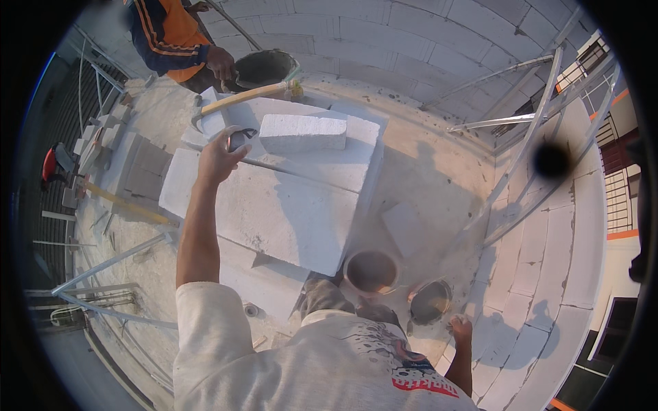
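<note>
My left hand (223, 157) reaches over a stack of large white blocks (281, 212), its fingers closed round a small rounded grey-and-black thing (238, 140) whose kind I cannot make out. A smaller white block (303, 133) lies on the stack, just right of that hand. Past it, a long yellow bar-shaped tool (243, 99) rests across the far edge. Low on the right, my right hand (460, 329) is beside the block wall (521, 294). Its fingers look curled, with a pale patch at their tips; what they hold, if anything, is unclear.
Two round buckets (371, 271) (430, 302) stand near my legs. Another person (171, 41) in an orange and navy top has a hand by a dark bucket (266, 68). Metal braces (528, 137) slant across the right corner. Cut blocks (140, 161) lie at left.
</note>
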`<move>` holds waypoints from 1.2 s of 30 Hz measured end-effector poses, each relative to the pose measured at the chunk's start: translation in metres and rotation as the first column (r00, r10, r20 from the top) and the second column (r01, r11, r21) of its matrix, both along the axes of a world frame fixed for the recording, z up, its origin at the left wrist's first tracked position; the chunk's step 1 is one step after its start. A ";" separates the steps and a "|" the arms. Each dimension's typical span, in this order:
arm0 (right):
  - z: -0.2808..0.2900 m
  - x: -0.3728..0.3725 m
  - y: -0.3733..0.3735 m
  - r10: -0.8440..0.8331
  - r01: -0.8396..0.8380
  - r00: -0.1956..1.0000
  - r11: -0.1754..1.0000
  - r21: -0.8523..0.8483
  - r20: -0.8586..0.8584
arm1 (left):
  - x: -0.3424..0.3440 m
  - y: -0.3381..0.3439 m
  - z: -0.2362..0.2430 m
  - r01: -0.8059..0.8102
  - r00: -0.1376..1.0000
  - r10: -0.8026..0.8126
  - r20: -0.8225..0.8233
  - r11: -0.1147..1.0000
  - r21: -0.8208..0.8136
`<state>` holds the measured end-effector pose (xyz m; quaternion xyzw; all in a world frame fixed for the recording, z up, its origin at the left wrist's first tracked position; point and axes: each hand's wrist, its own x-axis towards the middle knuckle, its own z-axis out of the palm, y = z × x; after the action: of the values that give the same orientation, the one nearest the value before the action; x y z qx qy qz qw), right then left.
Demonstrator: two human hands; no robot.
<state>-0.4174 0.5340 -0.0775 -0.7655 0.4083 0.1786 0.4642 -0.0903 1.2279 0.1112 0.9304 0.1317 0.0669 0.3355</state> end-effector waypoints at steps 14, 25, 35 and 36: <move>0.013 0.097 0.142 0.784 -0.776 0.612 0.620 -0.110 0.102 | -0.401 -0.163 -0.126 -0.655 0.661 0.407 -0.630 -0.095 -0.749; 0.075 0.175 0.322 0.518 -0.589 0.691 0.807 -0.022 0.504 | -0.425 -0.148 -0.143 -0.517 0.817 0.286 -0.501 -0.025 -0.856; 0.031 0.197 0.401 -0.017 -0.300 0.867 0.781 0.548 0.498 | -0.516 -0.058 -0.202 -0.738 0.635 0.355 -0.686 0.017 -0.674; 0.032 0.195 0.404 -0.043 -0.299 0.869 0.750 0.591 0.494 | -0.523 -0.047 -0.205 -0.740 0.635 0.359 -0.684 0.027 -0.672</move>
<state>-0.2221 0.9382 -0.0457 -0.6027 0.1380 0.1470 0.7721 -0.6133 1.1811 -0.0940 0.4150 0.5525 -0.0509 0.7211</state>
